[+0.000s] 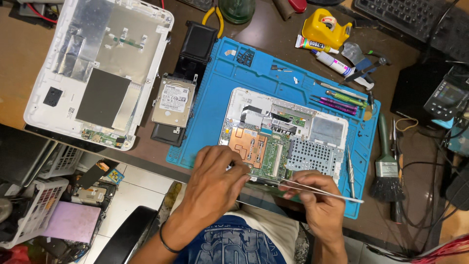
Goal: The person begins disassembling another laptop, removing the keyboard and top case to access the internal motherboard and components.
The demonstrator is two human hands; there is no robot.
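Bare blue mat (215,102) left of the opened laptop (288,137); screwdrivers (342,98) crowd its right

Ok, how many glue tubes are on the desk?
2. One glue tube lies just below the yellow tape dispenser; the other glue tube sits right of it, by the blue mat. Clutter may hide more.

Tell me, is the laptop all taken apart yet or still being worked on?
Partly apart. The white bottom cover, hard drive and black battery already lie off to the side. Now the right hand holds tweezers at the green board, the left hand beside them. The board and metal plates still sit in the laptop base.
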